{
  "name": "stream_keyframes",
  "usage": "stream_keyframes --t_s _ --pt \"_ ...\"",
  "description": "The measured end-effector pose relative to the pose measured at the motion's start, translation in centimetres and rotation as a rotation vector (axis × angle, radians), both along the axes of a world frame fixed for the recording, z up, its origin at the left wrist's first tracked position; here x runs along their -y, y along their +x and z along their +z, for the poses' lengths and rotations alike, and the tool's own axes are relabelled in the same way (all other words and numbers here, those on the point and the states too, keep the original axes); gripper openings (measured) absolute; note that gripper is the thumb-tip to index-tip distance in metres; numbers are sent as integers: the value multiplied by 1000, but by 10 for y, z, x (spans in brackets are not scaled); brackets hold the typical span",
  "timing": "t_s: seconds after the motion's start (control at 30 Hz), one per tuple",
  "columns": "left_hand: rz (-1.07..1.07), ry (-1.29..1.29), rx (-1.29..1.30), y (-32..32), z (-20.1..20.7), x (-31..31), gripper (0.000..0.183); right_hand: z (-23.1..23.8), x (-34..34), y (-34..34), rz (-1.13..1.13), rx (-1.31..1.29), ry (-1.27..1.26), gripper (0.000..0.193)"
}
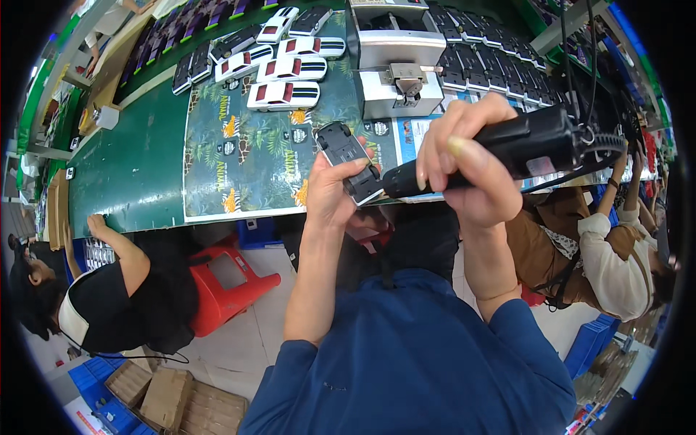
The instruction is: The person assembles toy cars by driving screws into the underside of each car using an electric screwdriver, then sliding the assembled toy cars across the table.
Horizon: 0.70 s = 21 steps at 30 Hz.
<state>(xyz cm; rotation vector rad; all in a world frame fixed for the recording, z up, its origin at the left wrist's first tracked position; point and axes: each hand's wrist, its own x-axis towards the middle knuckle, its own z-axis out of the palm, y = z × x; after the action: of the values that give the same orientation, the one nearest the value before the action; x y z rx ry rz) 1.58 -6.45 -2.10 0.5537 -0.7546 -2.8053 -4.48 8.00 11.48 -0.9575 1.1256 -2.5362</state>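
Head view: the left hand grasps a toy car bottom side up, the thumb laid across its dark base, near the close edge of the desk. The right hand is wrapped around a black power screwdriver, whose nose points leftward at the car's lower end; whether the bit touches a screw there cannot be told. Since the car seems braced by nothing but the left hand, pressing hard or off-square could tip it in the grasp, letting the bit skid, scratch the base or catch the nearby thumb. Too much turning force could twist the small body round or strip a screw. The cable at the tool's rear could tug the nose off line if it snagged. With the edge so near, a car that slipped free might drop to the floor. Farther back, white toy cars sit close together left of a metal fixture, and dark-based cars lie in rows to its right; a swinging cable might knock and scuff the nearest.
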Motion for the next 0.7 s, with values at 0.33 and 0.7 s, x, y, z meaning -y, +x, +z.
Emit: stream_keyframes --t_s 0.33,0.7 --pt "-40 71 30 -4 0 2 44 -27 11 4 -81 -87 199 16" --pt "-89 230 82 -7 -2 4 37 -31 9 4 20 -248 261 22"
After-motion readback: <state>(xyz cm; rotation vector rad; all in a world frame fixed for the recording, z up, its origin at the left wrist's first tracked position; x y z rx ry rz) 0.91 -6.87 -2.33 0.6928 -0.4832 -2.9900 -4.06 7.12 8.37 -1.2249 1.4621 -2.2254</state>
